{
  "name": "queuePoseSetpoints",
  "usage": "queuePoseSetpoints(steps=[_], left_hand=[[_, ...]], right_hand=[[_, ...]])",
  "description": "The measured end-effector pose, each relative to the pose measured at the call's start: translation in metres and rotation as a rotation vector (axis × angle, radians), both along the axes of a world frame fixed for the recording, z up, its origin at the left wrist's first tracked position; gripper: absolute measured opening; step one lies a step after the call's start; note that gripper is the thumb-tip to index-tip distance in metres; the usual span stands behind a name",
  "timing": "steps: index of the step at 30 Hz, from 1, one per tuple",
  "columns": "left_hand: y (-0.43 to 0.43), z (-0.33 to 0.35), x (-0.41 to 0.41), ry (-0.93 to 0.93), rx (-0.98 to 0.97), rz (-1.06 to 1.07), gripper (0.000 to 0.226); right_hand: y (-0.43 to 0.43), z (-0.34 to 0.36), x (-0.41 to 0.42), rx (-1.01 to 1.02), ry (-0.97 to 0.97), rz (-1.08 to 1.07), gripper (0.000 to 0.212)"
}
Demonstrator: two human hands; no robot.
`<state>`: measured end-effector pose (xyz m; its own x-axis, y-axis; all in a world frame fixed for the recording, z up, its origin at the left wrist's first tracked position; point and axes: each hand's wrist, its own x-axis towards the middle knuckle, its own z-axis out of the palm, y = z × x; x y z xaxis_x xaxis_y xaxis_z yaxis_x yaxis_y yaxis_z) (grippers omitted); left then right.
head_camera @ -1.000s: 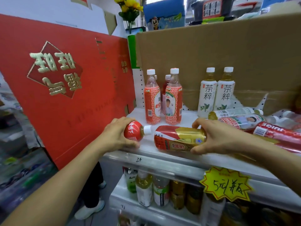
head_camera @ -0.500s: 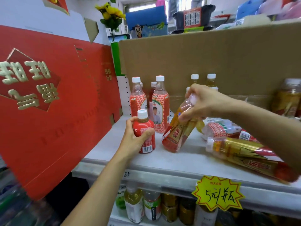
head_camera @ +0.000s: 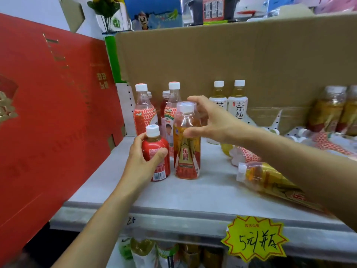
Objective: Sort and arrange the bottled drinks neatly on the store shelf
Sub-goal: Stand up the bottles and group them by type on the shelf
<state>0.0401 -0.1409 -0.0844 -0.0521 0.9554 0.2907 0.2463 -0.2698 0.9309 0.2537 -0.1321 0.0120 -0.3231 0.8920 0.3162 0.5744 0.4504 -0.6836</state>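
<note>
A small shop: a grey shelf (head_camera: 193, 198) carries upright bottled drinks (head_camera: 237, 105), a handwritten yellow starburst price tag (head_camera: 255, 238) hangs on its front edge, more bottles (head_camera: 143, 250) fill the tier below, and a red gift carton (head_camera: 48, 113) stands alongside.

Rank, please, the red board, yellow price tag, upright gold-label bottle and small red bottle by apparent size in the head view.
1. red board
2. yellow price tag and gold-label bottle: alike; tag is nearer, so unranked
3. small red bottle

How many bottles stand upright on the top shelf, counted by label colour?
Red-net bottles: 4 (two half hidden behind)
Small red bottle: 1
Gold bottles: 3
White bottles: 2
Total: 10
</note>
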Motion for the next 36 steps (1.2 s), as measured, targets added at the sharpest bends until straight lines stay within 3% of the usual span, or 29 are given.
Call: queuePoseSetpoints(steps=[2, 5, 7, 9, 13, 16, 21, 26, 28, 30, 34, 36], left_hand=[[-0.005, 0.004, 0.007, 0.047, 0.069, 0.136, 0.067], [-0.03, 0.02, 0.029, 0.162, 0.441, 0.351, 0.054], [-0.046, 0.033, 0.055, 0.256, 0.668, 0.264, 0.042], [-0.053, 0.042, 0.09, 0.371, 0.751, 0.088, 0.032], [-0.036, 0.057, 0.178, 0.59, 0.513, -0.225, 0.036], [-0.002, 0.059, 0.228, 0.79, 0.279, -0.255, 0.049], [0.029, 0.054, 0.257, 1.086, 0.06, -0.167, 0.064], [0.027, 0.053, 0.255, 1.106, 0.047, -0.152, 0.063], [0.024, 0.054, 0.254, 1.062, 0.028, -0.16, 0.071], [0.022, 0.055, 0.253, 0.96, 0.001, -0.158, 0.074], [0.022, 0.053, 0.245, 0.621, -0.058, -0.138, 0.063], [0.021, 0.05, 0.237, 0.454, -0.081, -0.137, 0.063]], right_hand=[[-0.003, 0.0, 0.018, -0.001, -0.033, -0.004, 0.081], [-0.003, 0.007, 0.068, 0.021, -0.068, -0.054, 0.061], [-0.003, 0.015, 0.109, 0.012, -0.076, -0.092, 0.043], [-0.002, 0.02, 0.15, -0.031, -0.173, -0.152, 0.033], [0.009, 0.008, 0.219, -0.159, -0.584, -0.237, 0.027], [0.012, -0.005, 0.248, -0.288, -0.801, -0.244, 0.044], [0.039, -0.024, 0.26, -0.267, -0.914, -0.163, 0.053], [0.061, -0.032, 0.262, -0.108, -1.066, -0.087, 0.028], [0.065, -0.011, 0.268, -0.083, -0.994, -0.046, 0.022], [0.063, 0.018, 0.272, -0.018, -0.792, 0.01, 0.026], [0.051, 0.055, 0.258, -0.008, -0.244, 0.158, 0.035], [0.059, 0.05, 0.252, -0.033, -0.153, 0.148, 0.045]])
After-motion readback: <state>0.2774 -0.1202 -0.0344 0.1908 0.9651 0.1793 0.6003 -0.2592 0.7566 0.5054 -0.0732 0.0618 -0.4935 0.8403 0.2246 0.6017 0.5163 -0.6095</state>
